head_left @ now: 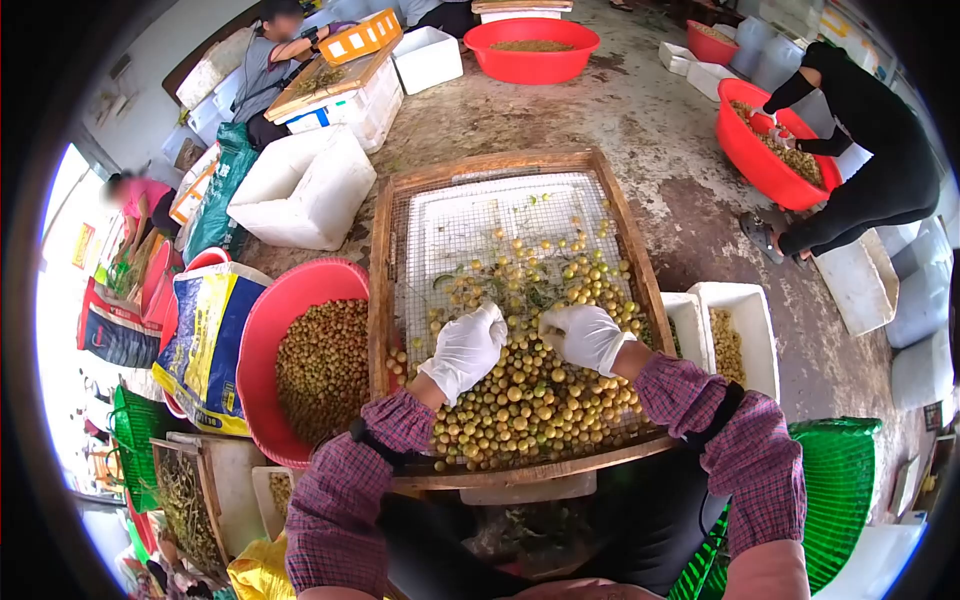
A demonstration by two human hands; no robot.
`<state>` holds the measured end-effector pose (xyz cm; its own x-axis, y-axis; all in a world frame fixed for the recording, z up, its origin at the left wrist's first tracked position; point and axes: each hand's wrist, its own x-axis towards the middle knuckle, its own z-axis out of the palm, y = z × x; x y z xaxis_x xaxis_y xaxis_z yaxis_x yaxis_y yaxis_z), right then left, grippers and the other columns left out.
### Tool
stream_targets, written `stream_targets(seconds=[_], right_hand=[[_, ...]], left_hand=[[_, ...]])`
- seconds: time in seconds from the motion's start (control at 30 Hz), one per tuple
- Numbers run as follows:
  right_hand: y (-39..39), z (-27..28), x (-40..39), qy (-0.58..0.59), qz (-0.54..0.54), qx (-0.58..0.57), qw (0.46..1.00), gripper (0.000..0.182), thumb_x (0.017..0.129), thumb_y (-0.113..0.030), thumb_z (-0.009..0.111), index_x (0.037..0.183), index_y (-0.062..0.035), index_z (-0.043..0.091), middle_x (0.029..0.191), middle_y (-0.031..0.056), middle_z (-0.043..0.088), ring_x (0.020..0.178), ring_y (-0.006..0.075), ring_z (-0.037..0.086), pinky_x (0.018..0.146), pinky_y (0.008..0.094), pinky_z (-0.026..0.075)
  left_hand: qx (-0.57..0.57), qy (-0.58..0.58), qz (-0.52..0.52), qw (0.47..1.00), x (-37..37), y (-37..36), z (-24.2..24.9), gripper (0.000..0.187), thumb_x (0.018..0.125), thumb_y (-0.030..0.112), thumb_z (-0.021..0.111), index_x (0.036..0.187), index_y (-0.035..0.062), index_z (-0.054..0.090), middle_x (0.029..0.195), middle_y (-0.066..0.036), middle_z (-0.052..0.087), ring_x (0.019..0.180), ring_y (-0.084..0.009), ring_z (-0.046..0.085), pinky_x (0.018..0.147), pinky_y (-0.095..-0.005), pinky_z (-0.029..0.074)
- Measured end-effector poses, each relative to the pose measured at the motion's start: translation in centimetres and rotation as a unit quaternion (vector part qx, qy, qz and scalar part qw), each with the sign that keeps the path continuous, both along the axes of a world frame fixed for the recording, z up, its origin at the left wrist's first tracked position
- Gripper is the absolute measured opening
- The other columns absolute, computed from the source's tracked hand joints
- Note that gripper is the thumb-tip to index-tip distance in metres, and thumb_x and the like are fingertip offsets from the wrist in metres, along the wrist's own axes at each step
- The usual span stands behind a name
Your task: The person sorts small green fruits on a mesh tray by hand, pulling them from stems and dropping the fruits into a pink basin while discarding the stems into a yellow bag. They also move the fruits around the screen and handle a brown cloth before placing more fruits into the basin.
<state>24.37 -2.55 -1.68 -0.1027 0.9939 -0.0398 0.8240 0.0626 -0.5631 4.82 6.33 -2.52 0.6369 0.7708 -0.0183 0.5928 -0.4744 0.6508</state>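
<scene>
In front of me lies a wood-framed wire mesh screen spread with small round yellow-green fruits, thickest at the near side. My left hand, in a white glove, is over the middle of the pile with its fingers curled together. To its right, my right hand, gloved too, has its fingers pinched just above the fruits. Whatever either hand may hold is hidden by the fingers. Between the hands, several thin stems and a few green leaves lie among the fruits.
A red basin of fruits stands left of the screen, white foam boxes on its right. Green baskets sit at lower right. A person in black bends over a red tub; other people work at left.
</scene>
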Motion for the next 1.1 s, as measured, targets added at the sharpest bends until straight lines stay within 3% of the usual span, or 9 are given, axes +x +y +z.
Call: stream_targets(seconds=[0.03,0.07,0.3,0.4,0.5,0.6,0.77,0.9,1.1], right_hand=[[0.0,-0.1,-0.4,-0.062,0.035,0.021,0.997,0.013,0.081,-0.014,0.059,0.090,-0.0066,0.066,0.086,0.0129,0.067,0.080,0.0294,0.065,0.071,0.0364,0.052],[0.1,-0.8,-0.8,-0.084,0.061,0.051,0.993,0.015,0.078,-0.010,0.060,0.090,-0.0052,0.066,0.084,0.0139,0.067,0.080,0.0318,0.066,0.069,0.0381,0.053],[1.4,1.0,-2.5,-0.228,0.148,-0.051,0.961,0.016,0.073,-0.006,0.060,0.087,0.0006,0.065,0.082,0.0173,0.068,0.077,0.0339,0.067,0.065,0.0417,0.053],[1.4,0.1,-2.1,-0.231,0.125,-0.050,0.964,0.015,0.075,-0.007,0.060,0.086,0.0025,0.063,0.080,0.0189,0.067,0.075,0.0344,0.067,0.064,0.0419,0.053],[1.1,-0.3,-1.8,-0.237,0.104,-0.034,0.965,0.020,0.076,-0.008,0.060,0.092,0.0041,0.061,0.078,0.0191,0.067,0.074,0.0340,0.067,0.062,0.0418,0.053],[0.9,-0.9,-1.3,-0.271,0.090,-0.008,0.958,0.027,0.077,-0.009,0.060,0.099,0.0059,0.057,0.077,0.0178,0.067,0.073,0.0327,0.068,0.059,0.0413,0.053],[0.8,-1.4,-0.3,-0.302,0.052,-0.060,0.950,0.037,0.078,-0.012,0.060,0.106,0.0113,0.053,0.078,0.0144,0.067,0.073,0.0318,0.068,0.059,0.0407,0.053],[-0.5,-1.1,-0.5,-0.303,0.187,-0.074,0.931,0.023,0.079,-0.016,0.060,0.089,0.0034,0.068,0.084,0.0184,0.068,0.076,0.0323,0.068,0.064,0.0417,0.053],[0.0,-0.2,0.0,0.069,-0.061,-0.183,0.979,0.029,0.085,-0.025,0.057,0.083,0.0028,0.065,0.071,0.0211,0.062,0.068,0.0307,0.063,0.068,0.0405,0.049]], left_hand=[[0.020,0.007,-0.002,1.000,-0.3,0.0,0.0,0.021,0.088,0.024,0.057,0.085,0.0033,0.056,0.076,-0.016,0.065,0.071,-0.0360,0.063,0.064,-0.0444,0.049],[0.054,0.018,0.016,0.998,-0.7,-0.3,0.0,0.012,0.087,0.012,0.058,0.083,0.0019,0.054,0.067,-0.010,0.060,0.060,-0.0200,0.058,0.060,-0.0335,0.047],[-0.057,-0.037,-0.193,0.979,-2.7,-3.5,3.5,0.008,0.080,0.006,0.062,0.077,0.0020,0.056,0.085,-0.014,0.064,0.079,-0.0241,0.064,0.070,-0.0358,0.050],[0.020,-0.014,-0.301,0.953,-4.2,-7.6,2.5,0.010,0.079,0.010,0.059,0.072,0.0034,0.058,0.107,-0.020,0.061,0.095,-0.0345,0.059,0.088,-0.0396,0.045],[0.163,-0.005,-0.305,0.938,-5.7,-11.0,4.4,0.013,0.083,0.013,0.056,0.074,0.0047,0.058,0.106,-0.018,0.059,0.089,-0.0340,0.060,0.078,-0.0409,0.048],[-0.081,0.149,-0.311,0.935,-6.5,-13.5,6.6,0.011,0.085,0.013,0.055,0.078,0.0047,0.058,0.097,-0.014,0.058,0.082,-0.0314,0.060,0.071,-0.0406,0.049],[-0.138,0.083,-0.360,0.919,-6.7,-14.6,4.6,0.013,0.087,0.015,0.054,0.082,0.0045,0.060,0.098,-0.011,0.059,0.083,-0.0288,0.062,0.073,-0.0378,0.049],[-0.259,0.010,-0.334,0.906,-5.3,-14.5,4.9,0.013,0.087,0.011,0.054,0.088,0.0048,0.065,0.102,-0.012,0.064,0.087,-0.0259,0.064,0.079,-0.0331,0.049],[0.028,0.066,-0.231,0.970,-3.9,-9.8,3.3,0.015,0.081,0.015,0.060,0.093,0.0067,0.067,0.091,-0.011,0.064,0.081,-0.0275,0.064,0.068,-0.0371,0.052]])
